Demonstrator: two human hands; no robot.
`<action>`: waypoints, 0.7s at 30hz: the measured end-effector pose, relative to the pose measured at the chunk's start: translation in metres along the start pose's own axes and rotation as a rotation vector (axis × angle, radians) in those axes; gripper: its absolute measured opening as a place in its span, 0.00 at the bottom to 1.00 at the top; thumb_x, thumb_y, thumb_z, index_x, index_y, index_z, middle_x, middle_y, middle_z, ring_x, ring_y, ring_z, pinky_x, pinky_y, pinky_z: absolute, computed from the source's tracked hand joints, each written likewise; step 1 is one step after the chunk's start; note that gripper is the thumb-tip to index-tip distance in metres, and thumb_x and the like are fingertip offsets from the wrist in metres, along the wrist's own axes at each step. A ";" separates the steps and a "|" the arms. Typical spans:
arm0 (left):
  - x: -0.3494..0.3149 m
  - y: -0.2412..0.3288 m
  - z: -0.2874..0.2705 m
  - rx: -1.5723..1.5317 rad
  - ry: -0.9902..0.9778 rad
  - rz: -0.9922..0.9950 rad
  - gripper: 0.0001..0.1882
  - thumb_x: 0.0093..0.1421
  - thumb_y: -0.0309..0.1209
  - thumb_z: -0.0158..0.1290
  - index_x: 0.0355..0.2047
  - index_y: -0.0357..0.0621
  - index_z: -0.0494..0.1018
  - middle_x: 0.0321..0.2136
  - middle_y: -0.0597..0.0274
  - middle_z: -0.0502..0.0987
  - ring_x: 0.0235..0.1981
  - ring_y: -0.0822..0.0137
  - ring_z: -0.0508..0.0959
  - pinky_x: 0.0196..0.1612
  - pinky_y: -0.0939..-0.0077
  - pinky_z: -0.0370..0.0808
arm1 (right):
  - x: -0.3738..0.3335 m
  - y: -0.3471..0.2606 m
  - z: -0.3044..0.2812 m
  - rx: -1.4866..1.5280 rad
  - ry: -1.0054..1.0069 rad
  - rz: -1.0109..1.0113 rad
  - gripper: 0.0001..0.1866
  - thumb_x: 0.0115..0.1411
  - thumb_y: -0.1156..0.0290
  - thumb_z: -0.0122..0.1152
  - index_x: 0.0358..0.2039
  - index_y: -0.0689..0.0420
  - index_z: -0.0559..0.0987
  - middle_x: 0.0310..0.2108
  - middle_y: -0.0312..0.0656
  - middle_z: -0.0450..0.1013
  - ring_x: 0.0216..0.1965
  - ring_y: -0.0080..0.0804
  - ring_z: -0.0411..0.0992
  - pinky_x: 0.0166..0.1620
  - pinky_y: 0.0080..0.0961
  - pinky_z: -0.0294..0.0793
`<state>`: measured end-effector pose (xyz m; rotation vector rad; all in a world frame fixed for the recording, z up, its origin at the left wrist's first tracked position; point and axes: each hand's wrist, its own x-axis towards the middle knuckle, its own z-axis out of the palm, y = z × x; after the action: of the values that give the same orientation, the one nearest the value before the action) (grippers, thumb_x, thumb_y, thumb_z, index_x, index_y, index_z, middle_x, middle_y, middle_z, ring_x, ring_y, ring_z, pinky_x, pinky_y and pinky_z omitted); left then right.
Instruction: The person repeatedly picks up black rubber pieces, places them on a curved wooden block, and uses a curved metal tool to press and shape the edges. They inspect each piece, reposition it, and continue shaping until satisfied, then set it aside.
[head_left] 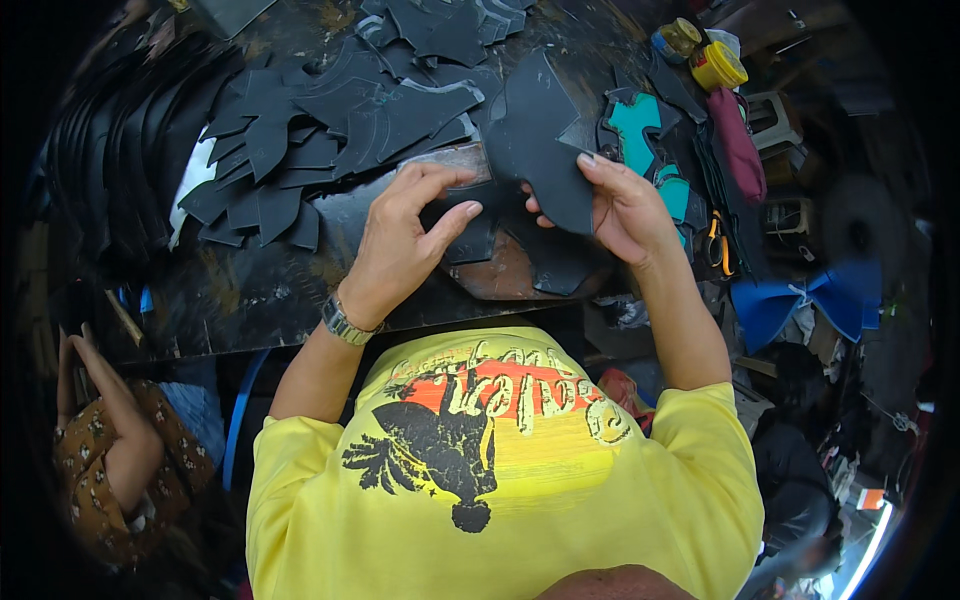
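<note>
My right hand (628,208) pinches a flat black cut-out piece (540,130) by its near edge, thumb on top and fingers underneath. The piece has a curved outline with a notch and stands over the table in front of me. To its left hovers my left hand (405,215), wearing a metal watch, with thumb and forefinger apart and nothing between them. Below the hands, more black pieces (562,262) lie on a brown board (497,275). A loose pile of similar black cut-outs (370,110) spreads beyond my left hand.
Black curved sheets (125,150) stand stacked at far left. On the right lie teal pieces (632,128), orange-handled scissors (716,245), a maroon roll-shaped item (738,150), a yellow tub (718,66) and a jar (677,40). Another person's arm (125,430) shows at lower left.
</note>
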<state>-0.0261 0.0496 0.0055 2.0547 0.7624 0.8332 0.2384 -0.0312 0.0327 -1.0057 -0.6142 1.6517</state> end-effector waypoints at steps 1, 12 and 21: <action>0.001 0.001 0.002 -0.085 0.030 0.003 0.18 0.61 0.30 0.64 0.50 0.37 0.78 0.44 0.54 0.80 0.44 0.61 0.80 0.47 0.68 0.76 | -0.001 0.002 0.002 -0.009 -0.003 0.002 0.25 0.75 0.63 0.45 0.59 0.75 0.71 0.50 0.64 0.77 0.47 0.52 0.81 0.49 0.40 0.84; 0.011 -0.013 0.013 -0.802 -0.026 -0.344 0.12 0.68 0.31 0.60 0.47 0.37 0.75 0.36 0.67 0.81 0.34 0.78 0.81 0.37 0.86 0.78 | -0.020 0.035 0.035 -0.177 0.042 0.034 0.21 0.74 0.64 0.51 0.59 0.67 0.74 0.48 0.47 0.80 0.45 0.34 0.80 0.50 0.32 0.81; 0.006 -0.019 0.008 -0.843 -0.035 -0.379 0.11 0.69 0.31 0.58 0.47 0.38 0.77 0.36 0.68 0.81 0.33 0.79 0.81 0.35 0.86 0.78 | -0.038 0.019 0.018 -0.640 0.298 -0.402 0.25 0.67 0.73 0.62 0.63 0.62 0.72 0.42 0.40 0.79 0.38 0.21 0.77 0.39 0.17 0.75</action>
<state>-0.0204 0.0601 -0.0124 1.1312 0.6053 0.7244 0.2167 -0.0714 0.0390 -1.4366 -1.0930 0.9340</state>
